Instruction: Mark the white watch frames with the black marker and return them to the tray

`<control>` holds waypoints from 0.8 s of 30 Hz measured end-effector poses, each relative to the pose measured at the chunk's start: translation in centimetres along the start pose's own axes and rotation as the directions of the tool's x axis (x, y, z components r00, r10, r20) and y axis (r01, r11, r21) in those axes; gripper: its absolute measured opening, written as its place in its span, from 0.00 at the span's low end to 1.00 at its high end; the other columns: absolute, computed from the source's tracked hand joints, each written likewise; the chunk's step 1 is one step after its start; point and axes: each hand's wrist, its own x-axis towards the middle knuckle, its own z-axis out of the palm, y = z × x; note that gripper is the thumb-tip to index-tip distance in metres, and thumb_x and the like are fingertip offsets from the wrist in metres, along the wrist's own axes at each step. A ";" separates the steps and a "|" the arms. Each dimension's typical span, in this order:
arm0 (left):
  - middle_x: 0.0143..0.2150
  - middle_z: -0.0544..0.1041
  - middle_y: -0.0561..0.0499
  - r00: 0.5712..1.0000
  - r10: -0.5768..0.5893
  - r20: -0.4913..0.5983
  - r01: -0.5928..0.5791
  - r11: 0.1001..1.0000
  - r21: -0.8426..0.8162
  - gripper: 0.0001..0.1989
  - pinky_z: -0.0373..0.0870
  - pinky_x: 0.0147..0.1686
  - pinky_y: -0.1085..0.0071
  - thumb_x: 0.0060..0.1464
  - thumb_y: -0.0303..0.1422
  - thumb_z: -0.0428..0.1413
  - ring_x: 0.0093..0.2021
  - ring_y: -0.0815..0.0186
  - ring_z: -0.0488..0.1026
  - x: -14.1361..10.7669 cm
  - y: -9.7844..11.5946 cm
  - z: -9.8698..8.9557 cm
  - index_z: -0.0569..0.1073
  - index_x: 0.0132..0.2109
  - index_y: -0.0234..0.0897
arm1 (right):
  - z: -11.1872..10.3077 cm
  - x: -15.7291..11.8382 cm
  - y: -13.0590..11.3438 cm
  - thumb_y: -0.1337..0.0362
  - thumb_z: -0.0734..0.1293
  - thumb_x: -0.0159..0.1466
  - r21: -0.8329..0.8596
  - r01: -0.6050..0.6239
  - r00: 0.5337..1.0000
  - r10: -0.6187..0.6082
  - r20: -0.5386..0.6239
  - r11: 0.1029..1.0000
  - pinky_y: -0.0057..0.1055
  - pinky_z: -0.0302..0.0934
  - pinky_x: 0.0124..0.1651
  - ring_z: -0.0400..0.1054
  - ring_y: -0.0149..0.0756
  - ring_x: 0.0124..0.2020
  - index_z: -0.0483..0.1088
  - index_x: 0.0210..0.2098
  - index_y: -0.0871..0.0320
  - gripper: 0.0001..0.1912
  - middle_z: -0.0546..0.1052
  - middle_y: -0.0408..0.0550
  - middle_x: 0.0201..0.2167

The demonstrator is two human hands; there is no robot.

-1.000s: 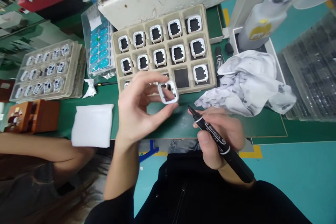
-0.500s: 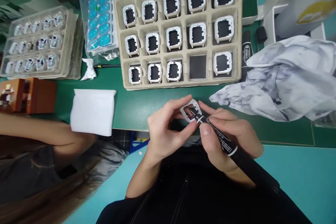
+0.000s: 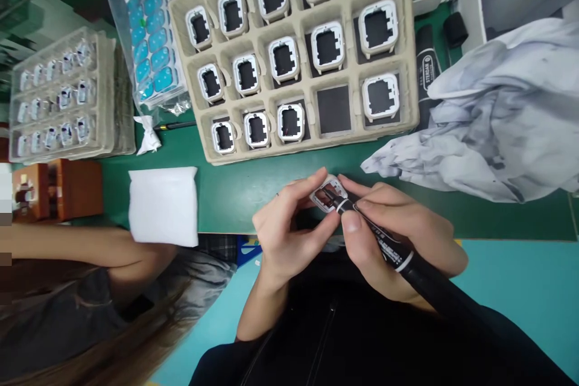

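Between its thumb and fingers, my left hand (image 3: 292, 229) grips a small white square frame (image 3: 318, 199) near the table's front edge. My right hand (image 3: 398, 232) is closed around a black marker (image 3: 384, 241), whose dark tip points into the opening of the frame. One fingertip of my right hand is by the frame's upper right corner. Beyond my hands lies a beige moulded tray (image 3: 253, 154) with several similar white frames standing in its compartments. One front-row compartment (image 3: 335, 110) shows only its dark bottom.
Crumpled pale cloth (image 3: 506, 114) and a second black marker (image 3: 426, 66) lie right of the tray. Left are a folded white cloth (image 3: 163, 206), bagged blue pieces (image 3: 158, 39), stacked trays (image 3: 106, 96), a brown box (image 3: 79, 189) and another person's arm (image 3: 81, 247).
The whole view has shifted and tilted slightly, so the tray looks closer and further left. Both hands keep their holds, with the marker tip still at the frame's opening.
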 end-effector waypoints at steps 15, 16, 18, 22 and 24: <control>0.61 0.91 0.47 0.998 0.064 0.017 -0.065 0.996 0.055 0.29 0.93 0.50 0.70 0.67 0.31 0.76 0.52 0.58 0.93 0.1 0.1 0.1 0.83 0.72 0.46 | 1.1 0.1 0.7 0.75 0.79 0.69 -0.031 0.050 0.994 -0.053 -0.098 0.998 0.38 0.91 0.43 0.90 0.48 0.40 0.82 0.46 0.54 0.11 0.87 0.46 0.36; 0.61 0.91 0.47 0.998 0.066 0.005 -0.067 0.996 0.066 0.28 0.94 0.49 0.69 0.68 0.31 0.76 0.52 0.58 0.93 0.0 0.1 0.2 0.83 0.72 0.46 | 1.2 0.1 0.7 0.75 0.79 0.69 -0.055 0.058 0.992 -0.063 -0.110 0.997 0.37 0.91 0.41 0.90 0.47 0.39 0.81 0.44 0.54 0.10 0.86 0.45 0.35; 0.61 0.92 0.47 0.997 0.080 -0.014 -0.079 0.994 0.079 0.26 0.94 0.49 0.68 0.70 0.32 0.74 0.53 0.57 0.93 0.0 0.2 0.3 0.83 0.71 0.46 | 1.3 0.0 0.7 0.74 0.79 0.70 -0.104 0.084 0.987 -0.097 -0.125 0.991 0.33 0.90 0.39 0.89 0.44 0.37 0.80 0.42 0.54 0.09 0.86 0.44 0.34; 0.61 0.92 0.47 0.996 0.085 -0.011 -0.085 0.995 0.048 0.25 0.94 0.49 0.69 0.71 0.33 0.74 0.52 0.58 0.94 0.2 0.3 0.3 0.84 0.71 0.46 | 1.4 0.1 0.7 0.71 0.78 0.71 -0.141 0.086 0.988 -0.102 -0.114 0.986 0.33 0.89 0.39 0.89 0.43 0.37 0.80 0.41 0.54 0.07 0.87 0.44 0.35; 0.60 0.92 0.47 0.998 0.064 0.005 -0.065 0.997 0.034 0.25 0.93 0.48 0.69 0.70 0.33 0.75 0.50 0.59 0.94 0.3 0.4 0.2 0.84 0.70 0.45 | 1.3 0.0 0.7 0.71 0.78 0.72 -0.157 0.072 0.989 -0.090 -0.114 0.985 0.33 0.90 0.40 0.89 0.43 0.37 0.80 0.42 0.53 0.07 0.88 0.44 0.36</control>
